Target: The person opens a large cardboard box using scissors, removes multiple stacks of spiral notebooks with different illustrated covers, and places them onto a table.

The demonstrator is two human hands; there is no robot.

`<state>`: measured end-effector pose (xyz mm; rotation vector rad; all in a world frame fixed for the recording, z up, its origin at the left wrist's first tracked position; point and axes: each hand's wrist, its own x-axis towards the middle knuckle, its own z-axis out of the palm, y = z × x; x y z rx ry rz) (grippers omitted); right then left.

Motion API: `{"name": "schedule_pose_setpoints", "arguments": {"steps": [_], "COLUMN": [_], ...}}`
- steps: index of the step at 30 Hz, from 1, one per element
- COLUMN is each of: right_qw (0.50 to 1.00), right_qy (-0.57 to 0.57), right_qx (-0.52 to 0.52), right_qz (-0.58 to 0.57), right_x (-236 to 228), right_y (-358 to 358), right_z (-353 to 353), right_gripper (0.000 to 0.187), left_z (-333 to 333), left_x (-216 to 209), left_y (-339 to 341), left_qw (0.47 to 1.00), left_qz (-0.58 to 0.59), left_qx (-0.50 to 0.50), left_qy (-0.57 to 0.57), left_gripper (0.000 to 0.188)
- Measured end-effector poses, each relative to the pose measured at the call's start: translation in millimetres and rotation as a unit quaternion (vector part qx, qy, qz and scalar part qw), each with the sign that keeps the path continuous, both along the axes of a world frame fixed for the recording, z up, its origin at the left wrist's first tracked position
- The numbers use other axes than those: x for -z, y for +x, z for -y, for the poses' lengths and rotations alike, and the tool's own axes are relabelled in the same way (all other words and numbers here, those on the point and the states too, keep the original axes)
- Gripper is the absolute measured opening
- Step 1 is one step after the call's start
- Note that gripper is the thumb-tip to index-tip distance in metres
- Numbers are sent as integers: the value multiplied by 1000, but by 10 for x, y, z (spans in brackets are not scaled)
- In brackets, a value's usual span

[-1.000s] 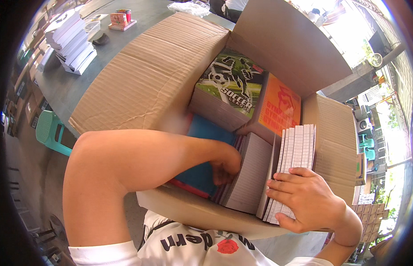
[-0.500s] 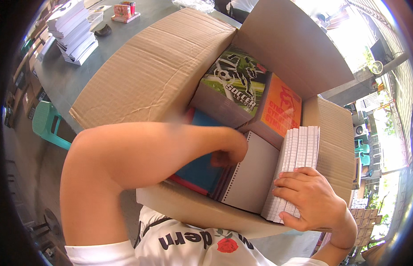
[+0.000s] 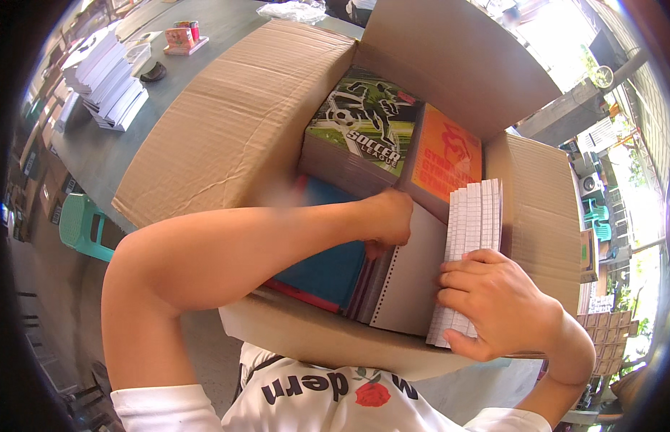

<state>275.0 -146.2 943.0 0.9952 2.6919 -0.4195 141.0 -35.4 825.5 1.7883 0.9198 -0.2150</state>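
A large open cardboard box [image 3: 277, 108] holds several stacks of notebooks. My right hand [image 3: 497, 302] is closed around an upright bundle of notebooks [image 3: 473, 216], page edges upward, along the right side. Beside it lies a grey notebook back [image 3: 414, 270] with a row of punched holes down its left edge. My left hand [image 3: 389, 219] curls over the far end of that edge, fingers pointing down; whatever they grip is hidden. Under my left forearm is a blue-covered notebook [image 3: 324, 277]. Farther in sit a green soccer-cover stack [image 3: 364, 119] and an orange-cover stack [image 3: 450, 155].
Raised box flaps stand at the back [image 3: 457, 65] and right [image 3: 540, 223]. On the grey table [image 3: 198, 61] at far left are a tall pile of notebooks [image 3: 105, 79], a small red-and-orange item [image 3: 184, 39] and a dark round object [image 3: 154, 71]. A green stool [image 3: 82, 223] stands beyond the table.
The whole view has shifted slightly. My left hand's fingers have drawn in at the punched edge, and more notebook edges show left of it. My right hand keeps its hold on the bundle.
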Motion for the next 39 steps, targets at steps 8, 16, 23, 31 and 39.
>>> {"name": "schedule_pose_setpoints", "arguments": {"steps": [8, 16, 23, 31, 39], "right_qw": [997, 993, 993, 994, 993], "right_qy": [-37, -23, 10, -10, 11], "right_qx": [-20, -58, -111, -104, -93], "right_qz": [71, 101, 37, 38, 66], "right_x": [69, 303, 692, 707, 440], "right_y": [-69, -188, -230, -260, -244], "right_z": [-46, -120, -188, -211, -168], "right_gripper": [40, 43, 33, 32, 37], "left_z": [140, 90, 44, 10, -10], "left_x": [-157, -31, 85, -16, 321], "left_y": [-7, -44, -49, -106, -117], "left_qw": [985, 986, 997, 998, 971], "left_qz": [60, -8, 8, 5, 98], "left_qx": [60, 96, 60, 61, -30], "left_qy": [148, 135, 51, -16, -214], "left_gripper": [14, 17, 21, 18, 17]}}
